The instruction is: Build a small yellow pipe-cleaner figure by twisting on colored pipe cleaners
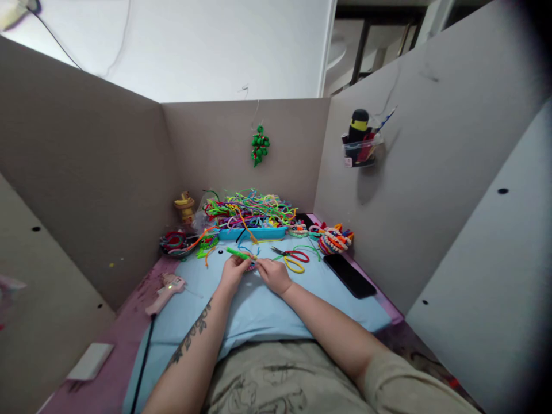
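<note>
My left hand point(233, 271) and my right hand point(273, 275) meet over a light blue cloth point(267, 310). Between them they pinch a green pipe cleaner point(238, 252), whose free end sticks out to the left above my left fingers. A small striped piece sits under the fingertips, mostly hidden. Just beyond my right hand lie red-handled scissors point(293, 254) and a yellow loop point(294, 265).
A blue tray point(252, 233) heaped with coloured pipe cleaners point(250, 208) stands at the back. A pink glue gun point(166, 290) lies left, a black phone point(349, 275) right, finished coils point(334, 238) behind it. Cardboard walls enclose the desk; a green ornament point(260, 145) hangs.
</note>
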The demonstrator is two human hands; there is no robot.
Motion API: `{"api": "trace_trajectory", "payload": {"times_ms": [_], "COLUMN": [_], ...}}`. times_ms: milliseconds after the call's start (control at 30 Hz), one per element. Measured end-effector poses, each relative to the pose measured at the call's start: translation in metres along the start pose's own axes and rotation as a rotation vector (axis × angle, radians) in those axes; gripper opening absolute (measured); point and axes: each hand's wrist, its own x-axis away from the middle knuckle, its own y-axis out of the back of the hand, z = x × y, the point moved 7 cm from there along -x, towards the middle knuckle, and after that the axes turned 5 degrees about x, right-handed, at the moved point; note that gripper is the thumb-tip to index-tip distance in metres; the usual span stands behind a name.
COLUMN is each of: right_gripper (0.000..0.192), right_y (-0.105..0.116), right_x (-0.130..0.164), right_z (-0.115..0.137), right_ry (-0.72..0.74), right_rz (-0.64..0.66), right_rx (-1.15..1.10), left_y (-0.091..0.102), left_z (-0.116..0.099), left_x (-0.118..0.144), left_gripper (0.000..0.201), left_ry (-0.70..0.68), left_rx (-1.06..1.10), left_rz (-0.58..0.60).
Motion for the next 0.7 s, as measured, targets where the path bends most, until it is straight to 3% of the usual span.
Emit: {"api": "trace_trajectory", "payload": {"times_ms": [700], "right_gripper": [0.024], "right_y": [0.001], "right_x": [-0.011], "right_z": [0.005], "right_ry": [-0.022], "right_rz": [-0.009], "right_rx": [-0.014], "left_y": [0.014], "left_z": [-0.013], "left_x": [0.0], "left_gripper": [0.039], "left_ry": [-0.073], "left_rx": [0.177], "left_rz": [-0.183]}}
